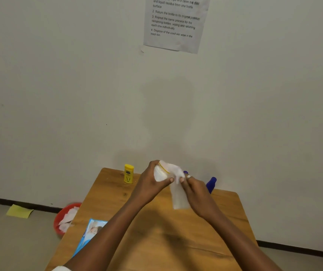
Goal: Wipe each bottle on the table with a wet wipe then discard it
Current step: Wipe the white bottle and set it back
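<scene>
A white bottle (159,173) is held above the far half of the wooden table (156,231), raised clear of the surface. It is gripped in the left hand (152,183), whose fingers are closed around its body, with the thumb pressed on the near side. Its long axis appears tilted, with the top end leaning away and to the right, where a thin yellow ring can be made out under the covering; the exact tilt cannot be told. A wet wipe (176,184) is draped over that top end and hangs down between the hands. The wipe is pinched by the right hand (195,190), which is closed on the cloth just beside the left thumb; a ring is worn on one finger.

The coming stroke is judged to turn on this: the bottle lies to the left of the wiping hand, so the cloth would have to be drawn along the bottle's length while the left hand steadies or turns it.

Beyond the left hand a yellow bottle (128,173) stands upright by the wall. Behind the right hand a blue bottle (211,184) is partly hidden. Near the left forearm a wipe packet (90,234) lies on the table, and a red bin (65,218) holding used wipes sits on the floor further left.
</scene>
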`<act>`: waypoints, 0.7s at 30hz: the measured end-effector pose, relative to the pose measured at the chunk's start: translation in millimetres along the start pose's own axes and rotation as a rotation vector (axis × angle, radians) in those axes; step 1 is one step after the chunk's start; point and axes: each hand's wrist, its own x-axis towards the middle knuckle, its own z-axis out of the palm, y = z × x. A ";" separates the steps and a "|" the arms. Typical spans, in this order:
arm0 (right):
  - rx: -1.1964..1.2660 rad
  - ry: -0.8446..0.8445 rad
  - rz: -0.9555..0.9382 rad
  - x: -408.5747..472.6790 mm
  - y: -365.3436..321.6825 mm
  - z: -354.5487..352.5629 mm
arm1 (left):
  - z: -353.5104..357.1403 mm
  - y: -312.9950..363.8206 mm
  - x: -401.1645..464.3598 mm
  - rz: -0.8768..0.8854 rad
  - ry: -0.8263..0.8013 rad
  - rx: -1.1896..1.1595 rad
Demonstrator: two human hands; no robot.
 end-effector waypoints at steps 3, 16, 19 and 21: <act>0.408 0.141 0.305 8.8 16.2 -8.5 | 4.9 -2.0 2.3 -0.124 -0.036 -0.066; 0.311 -0.073 0.303 69.1 79.3 33.5 | 64.2 -35.2 50.0 -0.358 -0.073 -0.281; 0.350 -0.053 0.293 94.2 108.2 33.5 | 70.8 -51.5 66.7 -0.358 -0.061 -0.254; 0.363 -0.070 0.299 110.1 129.6 36.0 | 77.3 -65.3 77.9 -0.401 -0.054 -0.233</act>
